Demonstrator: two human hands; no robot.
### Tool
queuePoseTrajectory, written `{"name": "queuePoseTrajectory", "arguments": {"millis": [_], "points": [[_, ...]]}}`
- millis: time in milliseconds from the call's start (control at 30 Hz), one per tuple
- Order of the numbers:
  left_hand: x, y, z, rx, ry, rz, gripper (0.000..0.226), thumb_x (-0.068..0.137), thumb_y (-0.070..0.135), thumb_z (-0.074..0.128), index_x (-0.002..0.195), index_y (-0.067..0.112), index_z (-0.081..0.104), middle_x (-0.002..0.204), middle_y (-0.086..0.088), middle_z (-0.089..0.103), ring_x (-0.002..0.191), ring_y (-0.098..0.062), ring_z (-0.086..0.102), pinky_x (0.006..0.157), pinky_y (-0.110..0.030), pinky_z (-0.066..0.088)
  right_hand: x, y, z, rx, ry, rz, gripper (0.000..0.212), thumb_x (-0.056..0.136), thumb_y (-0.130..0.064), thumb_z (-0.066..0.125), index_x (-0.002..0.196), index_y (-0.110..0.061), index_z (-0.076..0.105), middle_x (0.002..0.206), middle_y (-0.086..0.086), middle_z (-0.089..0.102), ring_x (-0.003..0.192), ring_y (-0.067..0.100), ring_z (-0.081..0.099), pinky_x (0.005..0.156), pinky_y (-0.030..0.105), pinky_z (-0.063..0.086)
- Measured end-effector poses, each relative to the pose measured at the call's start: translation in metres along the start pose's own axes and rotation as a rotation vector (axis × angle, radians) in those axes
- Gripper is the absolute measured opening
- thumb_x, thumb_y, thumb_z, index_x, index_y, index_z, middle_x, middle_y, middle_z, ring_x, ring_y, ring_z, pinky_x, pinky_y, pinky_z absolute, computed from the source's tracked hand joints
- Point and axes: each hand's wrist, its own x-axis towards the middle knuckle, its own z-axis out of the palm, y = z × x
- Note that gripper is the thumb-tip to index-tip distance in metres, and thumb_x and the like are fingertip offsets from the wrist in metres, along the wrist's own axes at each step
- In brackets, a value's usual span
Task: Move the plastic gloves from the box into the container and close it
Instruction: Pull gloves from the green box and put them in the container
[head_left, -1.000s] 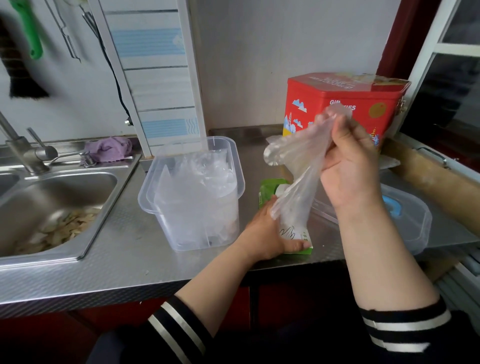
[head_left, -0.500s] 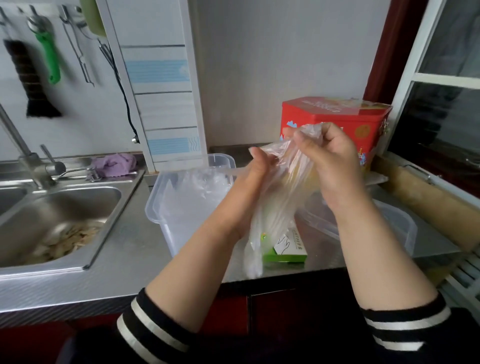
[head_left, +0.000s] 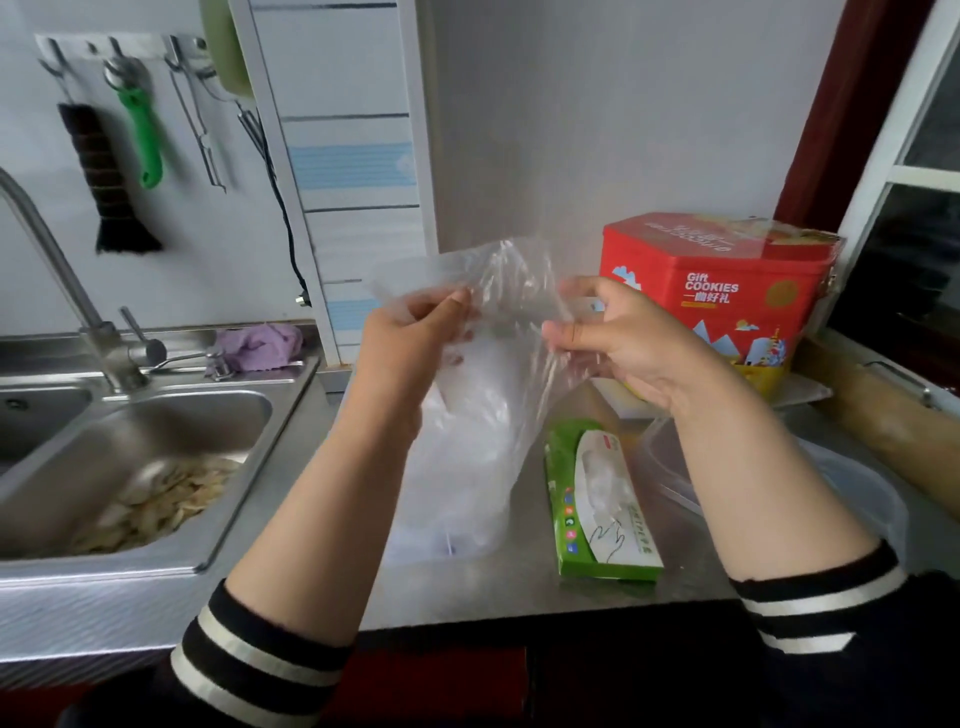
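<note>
A clear plastic glove (head_left: 498, 291) is stretched out between my two hands above the counter. My left hand (head_left: 410, 343) pinches its left side and my right hand (head_left: 623, 343) pinches its right side. Below and behind the glove stands the clear plastic container (head_left: 457, 493), with more gloves inside; my left forearm hides much of it. The green and white glove box (head_left: 597, 504) lies flat on the steel counter to the right of the container. The container's clear lid (head_left: 675, 483) lies to the right of the box, partly under my right forearm.
A red cookie tin (head_left: 722, 296) stands at the back right against the wall. A steel sink (head_left: 135, 457) holding food scraps is at the left, with a tap (head_left: 62, 291) and a purple cloth (head_left: 260, 345) behind it. A window frame (head_left: 893, 171) borders the right.
My left hand left the box, rose and took hold of the glove. Both hands then spread the glove out wide. The view tilted upward.
</note>
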Motion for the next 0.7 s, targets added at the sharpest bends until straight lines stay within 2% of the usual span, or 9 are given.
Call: {"name": "queuePoseTrajectory", "arguments": {"millis": [67, 167, 233, 300, 367, 433, 500, 600, 700], "points": [[0.016, -0.004, -0.023, 0.135, 0.046, 0.023, 0.015, 0.091, 0.014, 0.063, 0.092, 0.026, 0.072, 0.07, 0.012, 0.069, 0.057, 0.002, 0.058, 0.051, -0.01, 0.041, 0.02, -0.001, 0.008, 0.012, 0.012, 0.019, 0.052, 0.08, -0.008, 0.075, 0.124, -0.019, 0.051, 0.113, 0.01, 0.063, 0.069, 0.009, 0.067, 0.053, 0.02, 0.048], [0.034, -0.014, -0.051, 0.311, 0.08, 0.017, 0.026, 0.08, 0.014, 0.072, 0.104, 0.024, 0.065, 0.064, 0.009, 0.07, 0.053, -0.001, 0.057, 0.064, -0.022, 0.047, 0.05, 0.006, 0.028, -0.069, -0.001, 0.029, 0.052, 0.081, -0.006, 0.074, 0.128, -0.012, 0.051, 0.1, 0.005, 0.067, 0.07, 0.012, 0.069, 0.051, 0.023, 0.052], [0.044, -0.026, -0.064, 0.554, 0.104, -0.004, 0.042, 0.078, 0.017, 0.072, 0.117, 0.02, 0.057, 0.071, 0.006, 0.071, 0.067, -0.009, 0.063, 0.07, -0.027, 0.045, 0.072, 0.019, 0.042, -0.226, 0.005, 0.015, 0.054, 0.079, -0.012, 0.078, 0.126, -0.014, 0.053, 0.107, 0.006, 0.067, 0.084, 0.019, 0.07, 0.062, 0.031, 0.056], [0.045, -0.036, -0.074, 0.754, 0.1, -0.039, 0.055, 0.08, 0.016, 0.071, 0.129, 0.019, 0.047, 0.076, 0.009, 0.068, 0.087, -0.017, 0.065, 0.074, -0.028, 0.042, 0.087, 0.031, 0.051, -0.518, 0.01, -0.029, 0.06, 0.076, -0.022, 0.082, 0.127, -0.021, 0.052, 0.124, 0.003, 0.061, 0.105, 0.02, 0.063, 0.084, 0.035, 0.052], [0.042, -0.043, -0.082, 0.874, 0.049, -0.047, 0.07, 0.081, 0.019, 0.072, 0.141, 0.018, 0.036, 0.094, 0.006, 0.069, 0.104, -0.026, 0.062, 0.084, -0.033, 0.044, 0.097, 0.036, 0.061, -0.737, -0.044, -0.08, 0.066, 0.076, -0.029, 0.081, 0.133, -0.024, 0.048, 0.131, 0.0, 0.056, 0.113, 0.017, 0.056, 0.092, 0.033, 0.046], [0.037, -0.041, -0.088, 1.018, 0.054, 0.036, 0.084, 0.081, 0.027, 0.075, 0.149, 0.02, 0.025, 0.129, -0.005, 0.058, 0.122, -0.031, 0.048, 0.1, -0.041, 0.038, 0.102, 0.037, 0.068, -0.83, -0.144, -0.105, 0.068, 0.079, -0.03, 0.078, 0.137, -0.026, 0.043, 0.125, -0.002, 0.059, 0.103, 0.016, 0.057, 0.082, 0.031, 0.044], [0.032, -0.027, -0.089, 1.109, 0.089, 0.195, 0.082, 0.081, 0.032, 0.074, 0.149, 0.021, 0.029, 0.14, -0.006, 0.047, 0.128, -0.031, 0.039, 0.107, -0.042, 0.032, 0.107, 0.038, 0.074, -0.908, -0.224, -0.109, 0.069, 0.082, -0.031, 0.075, 0.14, -0.03, 0.038, 0.118, -0.004, 0.059, 0.102, 0.018, 0.056, 0.082, 0.032, 0.046], [0.034, -0.012, -0.081, 1.181, -0.172, 0.298, 0.048, 0.087, 0.029, 0.068, 0.132, 0.029, 0.053, 0.131, 0.005, 0.056, 0.121, -0.021, 0.048, 0.103, -0.035, 0.037, 0.112, 0.043, 0.081, -1.04, -0.277, -0.125, 0.067, 0.085, -0.032, 0.069, 0.141, -0.035, 0.033, 0.121, -0.001, 0.059, 0.117, 0.03, 0.048, 0.094, 0.043, 0.046], [0.041, -0.018, -0.056, 1.335, -0.577, 0.131, 0.037, 0.091, 0.026, 0.064, 0.127, 0.03, 0.057, 0.128, 0.013, 0.06, 0.116, -0.012, 0.056, 0.097, -0.027, 0.041, 0.111, 0.049, 0.087, -1.139, -0.294, -0.166, 0.07, 0.086, -0.036, 0.07, 0.143, -0.033, 0.03, 0.133, -0.001, 0.055, 0.122, 0.032, 0.042, 0.09, 0.04, 0.042]]}}
